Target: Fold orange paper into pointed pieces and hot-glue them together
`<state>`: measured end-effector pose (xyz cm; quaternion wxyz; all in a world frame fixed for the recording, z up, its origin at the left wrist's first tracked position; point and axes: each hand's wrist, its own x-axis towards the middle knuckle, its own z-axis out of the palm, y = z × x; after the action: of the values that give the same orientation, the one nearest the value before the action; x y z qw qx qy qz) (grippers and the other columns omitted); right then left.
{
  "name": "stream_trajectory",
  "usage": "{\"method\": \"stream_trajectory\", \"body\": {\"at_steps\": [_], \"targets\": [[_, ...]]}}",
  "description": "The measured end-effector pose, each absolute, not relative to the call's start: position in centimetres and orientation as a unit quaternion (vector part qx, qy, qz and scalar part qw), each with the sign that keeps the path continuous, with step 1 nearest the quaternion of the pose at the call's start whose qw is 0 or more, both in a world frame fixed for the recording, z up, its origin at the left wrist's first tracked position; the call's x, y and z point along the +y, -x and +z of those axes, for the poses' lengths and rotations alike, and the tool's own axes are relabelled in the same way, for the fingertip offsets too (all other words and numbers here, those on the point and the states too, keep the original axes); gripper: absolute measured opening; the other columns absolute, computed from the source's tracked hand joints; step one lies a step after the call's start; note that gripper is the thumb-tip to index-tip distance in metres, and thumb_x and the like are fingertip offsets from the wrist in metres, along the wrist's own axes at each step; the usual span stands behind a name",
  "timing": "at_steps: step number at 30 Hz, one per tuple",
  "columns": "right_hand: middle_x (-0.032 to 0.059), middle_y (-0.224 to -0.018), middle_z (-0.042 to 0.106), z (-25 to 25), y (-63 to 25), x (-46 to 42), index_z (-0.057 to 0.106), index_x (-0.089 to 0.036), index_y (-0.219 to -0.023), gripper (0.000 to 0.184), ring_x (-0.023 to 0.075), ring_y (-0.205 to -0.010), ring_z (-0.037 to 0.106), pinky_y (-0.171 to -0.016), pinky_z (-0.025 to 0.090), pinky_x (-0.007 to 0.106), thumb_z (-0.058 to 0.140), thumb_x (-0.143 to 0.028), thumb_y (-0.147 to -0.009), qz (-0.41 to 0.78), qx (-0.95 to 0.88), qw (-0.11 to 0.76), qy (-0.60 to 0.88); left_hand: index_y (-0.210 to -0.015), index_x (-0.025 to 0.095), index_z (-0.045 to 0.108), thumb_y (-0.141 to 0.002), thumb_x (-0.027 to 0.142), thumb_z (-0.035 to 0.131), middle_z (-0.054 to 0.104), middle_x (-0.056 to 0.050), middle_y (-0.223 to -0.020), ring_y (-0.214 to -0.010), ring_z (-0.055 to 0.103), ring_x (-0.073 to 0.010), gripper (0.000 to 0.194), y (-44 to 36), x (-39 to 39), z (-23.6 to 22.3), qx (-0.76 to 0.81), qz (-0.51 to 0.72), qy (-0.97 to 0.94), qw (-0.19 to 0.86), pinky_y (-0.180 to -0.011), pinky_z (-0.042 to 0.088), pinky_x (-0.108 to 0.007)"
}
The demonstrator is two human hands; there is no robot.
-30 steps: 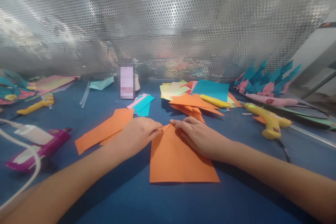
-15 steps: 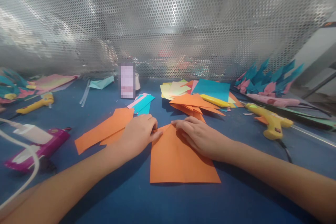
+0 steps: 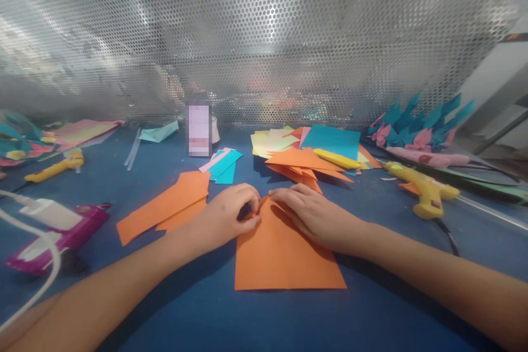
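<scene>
An orange sheet of paper (image 3: 286,261) lies on the blue table before me, its far part narrowing to a top with the left corner turned inward. My left hand (image 3: 231,212) pinches that left corner flap between thumb and fingers, close to the top. Over the right side rests my right hand (image 3: 311,209), its fingers held together and their tips pressing on the sheet's top; its thumb is hidden. Left of my left hand are orange paper strips (image 3: 165,201). Beyond my right hand sits a pile of folded orange paper (image 3: 301,159), with a yellow utility knife (image 3: 337,159) on it.
Yellow glue guns lie at right (image 3: 431,192) and left (image 3: 58,166). A magenta power strip (image 3: 88,223) with a white plug and cable is at left. A phone (image 3: 198,129) stands before the perforated metal panel (image 3: 264,38). Blue and pink paper flowers (image 3: 429,126) stand far right.
My left hand has moved slightly right, carrying the left corner flap inward toward the middle of the orange sheet. My right hand has stayed nearly in place.
</scene>
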<state>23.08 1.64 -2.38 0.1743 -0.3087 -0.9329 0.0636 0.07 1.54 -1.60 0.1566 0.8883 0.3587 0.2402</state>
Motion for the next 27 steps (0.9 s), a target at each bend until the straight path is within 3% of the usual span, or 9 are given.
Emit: {"method": "stream_trajectory", "body": {"at_steps": [7, 12, 17, 22, 27], "targets": [[0.0107, -0.124, 0.058, -2.9, -23.3, 1.8, 0.048, -0.016, -0.125, 0.034, 0.023, -0.113, 0.051, -0.093, 0.045, 0.041, 0.039, -0.013, -0.093, 0.047, -0.932, 0.193, 0.303, -0.081, 0.017, 0.054, -0.085, 0.029, 0.062, 0.062, -0.006, -0.098, -0.096, 0.056, -0.0188, 0.015, 0.0, 1.5, -1.8, 0.275, 0.211, -0.927, 0.141, -0.086, 0.044, -0.031], [0.0108, -0.13, 0.054, -3.2, -23.3, 2.1, 0.051, -0.015, -0.123, 0.033, 0.0244, -0.116, 0.049, -0.095, 0.045, 0.042, 0.037, -0.014, -0.094, 0.014, -0.939, 0.171, 0.299, -0.086, 0.016, 0.06, -0.095, 0.02, 0.043, 0.065, -0.007, -0.102, -0.099, 0.056, -0.0176, 0.019, 0.2, 1.5, -1.4, 0.265, 0.205, -0.933, 0.134, -0.089, 0.043, -0.03], [0.0124, -0.13, 0.053, -3.4, -23.2, 2.1, 0.05, -0.014, -0.124, 0.033, 0.0248, -0.116, 0.049, -0.096, 0.045, 0.043, 0.036, -0.014, -0.094, -0.002, -0.937, 0.175, 0.301, -0.086, 0.018, 0.057, -0.093, 0.018, 0.047, 0.063, -0.004, -0.108, -0.097, 0.053, -0.0178, 0.012, 0.0, 1.3, -1.1, 0.31, 0.169, -0.924, 0.149, -0.085, 0.045, -0.03], [0.0145, -0.119, 0.056, -3.3, -23.0, 1.6, 0.046, -0.014, -0.118, 0.026, 0.0256, -0.117, 0.049, -0.096, 0.044, 0.045, 0.04, -0.016, -0.093, 0.012, -0.918, 0.233, 0.319, -0.091, 0.019, 0.056, -0.086, 0.015, 0.054, 0.062, -0.002, -0.114, -0.096, 0.05, -0.019, 0.007, -0.4, 1.7, -1.0, 0.322, 0.14, -0.929, 0.116, -0.086, 0.042, -0.033], [0.0118, -0.103, 0.058, -2.9, -22.9, 1.4, 0.045, -0.016, -0.103, 0.016, 0.0239, -0.098, 0.055, -0.085, 0.048, 0.042, 0.045, -0.011, -0.087, 0.04, -0.909, 0.243, 0.335, -0.106, 0.022, 0.056, -0.087, 0.021, 0.053, 0.062, -0.003, -0.109, -0.101, 0.048, -0.0217, 0.02, -0.3, 1.8, -0.6, 0.33, 0.092, -0.935, 0.091, -0.088, 0.038, -0.036]]}}
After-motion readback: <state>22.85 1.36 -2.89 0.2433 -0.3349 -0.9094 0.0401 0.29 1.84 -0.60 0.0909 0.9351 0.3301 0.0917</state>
